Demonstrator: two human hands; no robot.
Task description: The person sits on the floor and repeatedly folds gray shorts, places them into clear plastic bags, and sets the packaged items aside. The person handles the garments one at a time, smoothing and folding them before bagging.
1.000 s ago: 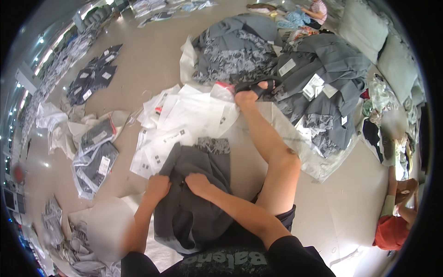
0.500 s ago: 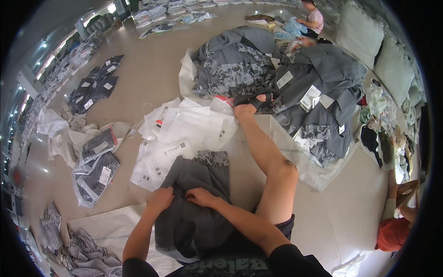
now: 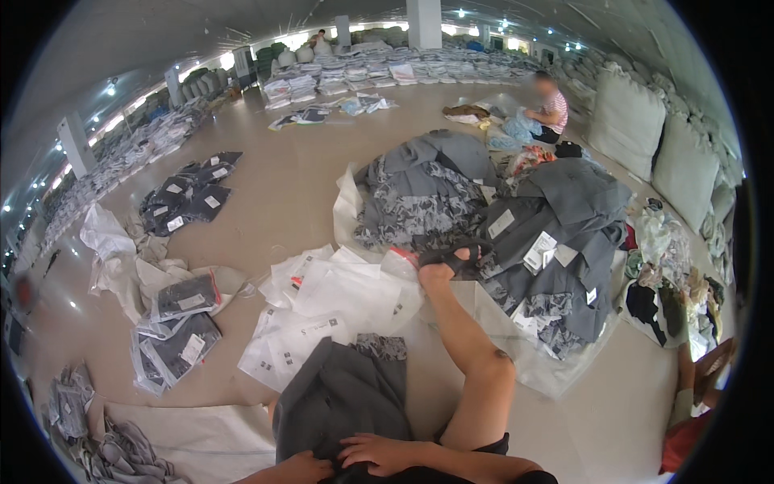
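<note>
A dark grey garment (image 3: pixel 343 395) with a patterned grey-and-white piece at its far end lies across my lap. Low in the picture, my left hand (image 3: pixel 305 468) is closed on the near part of this cloth, its fingertips partly hidden. Just to the right, my right hand (image 3: pixel 377 453) has its fingers bent onto the same garment, gripping the fabric. The two hands are close together. Beyond the garment, a spread of white printed plastic bags (image 3: pixel 343 290) lies on the floor, beside my outstretched leg and black sandal (image 3: pixel 455 256).
Heaps of grey garments with white tags (image 3: pixel 556 234) lie ahead on plastic sheeting. Bagged dark clothes (image 3: pixel 181 323) sit at left, with more folded packs (image 3: pixel 189 194) farther off. A person (image 3: pixel 550 109) sits at the back right, near big white sacks (image 3: pixel 629 121). Another person's arm (image 3: pixel 685 387) shows at right.
The view has tilted up, so the far hall shows and my hands sit lower in the picture. Both hands have drawn nearer to my body along the grey garment.
</note>
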